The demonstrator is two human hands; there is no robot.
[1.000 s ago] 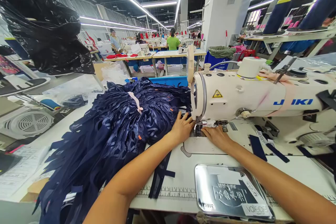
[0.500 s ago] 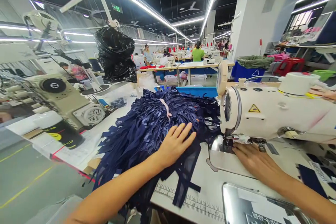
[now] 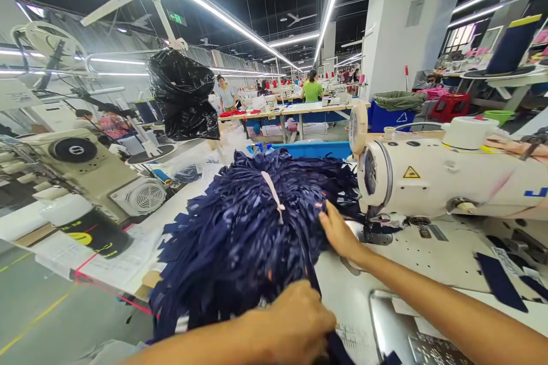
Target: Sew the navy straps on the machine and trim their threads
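While the large navy-blue bundle of thin fabric strips [image 3: 231,228], cinched on top by a pale pink cloth tie [image 3: 270,185], lies heaped on the white worktable [image 3: 336,276] before you, both your hands are at its right side. Your left hand [image 3: 299,319] is at the near right edge, knuckles up, fingers curled in. Your right hand [image 3: 338,234] is at the right edge farther back, fingers pointing up along the cloth; motion blur and overlap mean I can't tell whether either hand grips a strip. Just right of the bundle stands the cream-white sewing machine [image 3: 423,179]. The shiny silver metal tray [image 3: 383,325] sits beneath your right forearm. Beyond the bundle's far left side hangs a crumpled black plastic bag [image 3: 184,94].
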